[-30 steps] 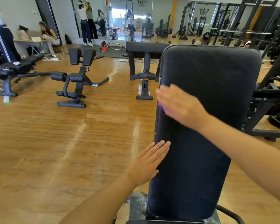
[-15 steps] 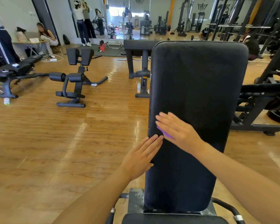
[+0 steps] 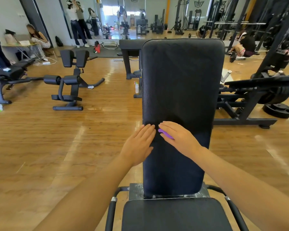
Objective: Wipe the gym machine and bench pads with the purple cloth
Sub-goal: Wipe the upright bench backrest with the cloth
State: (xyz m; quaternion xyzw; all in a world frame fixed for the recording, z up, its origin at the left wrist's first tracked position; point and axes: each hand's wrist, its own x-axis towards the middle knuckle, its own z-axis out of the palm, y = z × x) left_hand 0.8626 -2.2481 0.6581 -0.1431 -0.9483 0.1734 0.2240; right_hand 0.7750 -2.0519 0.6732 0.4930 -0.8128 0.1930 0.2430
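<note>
A long black back pad (image 3: 182, 84) of a gym bench stretches away from me, with the black seat pad (image 3: 173, 215) at the bottom of the view. My right hand (image 3: 178, 136) lies flat on the middle of the back pad and presses the purple cloth (image 3: 164, 133) under its palm; only a small purple edge shows by the thumb. My left hand (image 3: 138, 144) rests flat on the pad's left edge, fingers together, right beside the right hand.
Wooden floor surrounds the bench. A black hyperextension machine (image 3: 70, 80) stands at the left, a spray bottle (image 3: 136, 87) sits on the floor by the pad's left side, and a plate-loaded machine (image 3: 257, 97) stands at the right. People are at the far wall and mirror.
My right hand has slid the cloth down the back pad towards me, from its upper part to its middle. The left hand stayed on the left edge, and the two hands are now side by side.
</note>
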